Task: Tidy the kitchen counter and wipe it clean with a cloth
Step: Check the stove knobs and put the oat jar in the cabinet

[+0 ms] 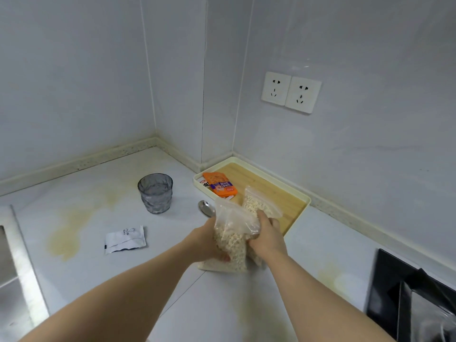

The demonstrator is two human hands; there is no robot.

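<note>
Over tray of orange packets, left grip holding grain bag, right grip another.

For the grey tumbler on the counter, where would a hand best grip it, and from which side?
Round its side wall at mid-height, coming from the near side: the grey tumbler stands upright with bare counter in front, and its faceted wall probably aids grip.

Your bags hide the handle of the spoon and a corner of the tray. The sink (left edge) is cut off. Print on the white packet is too small to read.
</note>
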